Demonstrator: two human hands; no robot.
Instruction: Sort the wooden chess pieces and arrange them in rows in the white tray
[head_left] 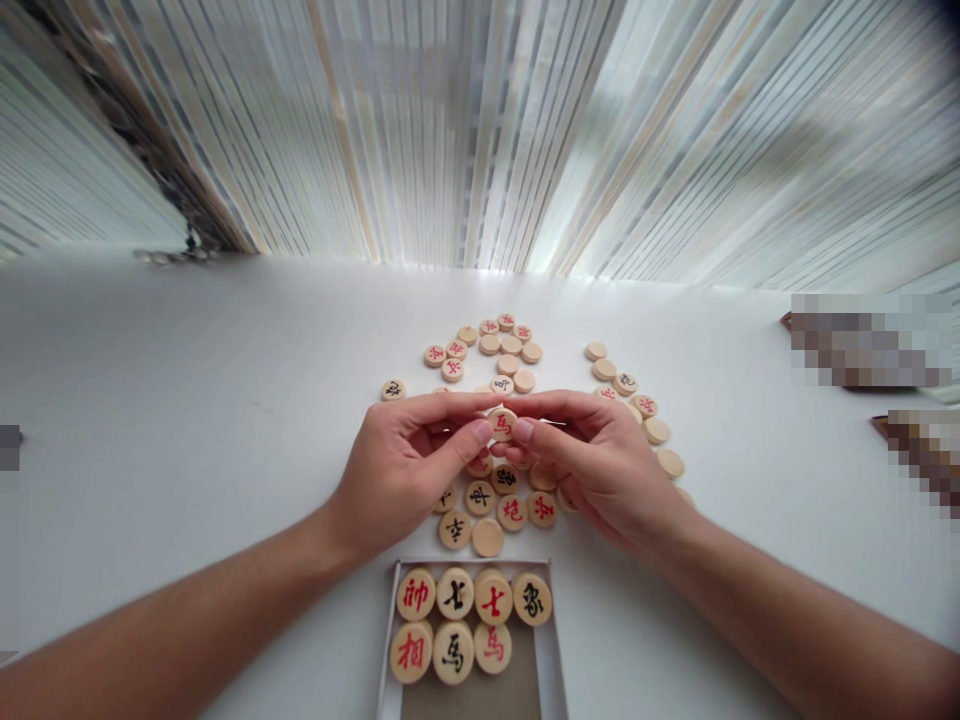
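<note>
Between the fingertips of both hands is a round wooden xiangqi piece (503,424) with a red character facing me. My left hand (420,440) pinches its left edge with thumb and forefinger, and my right hand (585,440) pinches the right edge. They hold it above a cluster of loose pieces, some of which they hide. Closer to me lies an open shallow box (556,640). Inside it, a full back row and a partial second row of pieces show red or black characters, among them a black-marked piece (453,652) and a red-marked piece (493,648).
More xiangqi pieces (511,345) lie scattered beyond my hands on the white table (187,420), some blank side up. Another line of pieces (657,431) curves down the right. Strip curtains (450,130) hang along the back edge. Two blurred-out objects (862,340) sit at far right.
</note>
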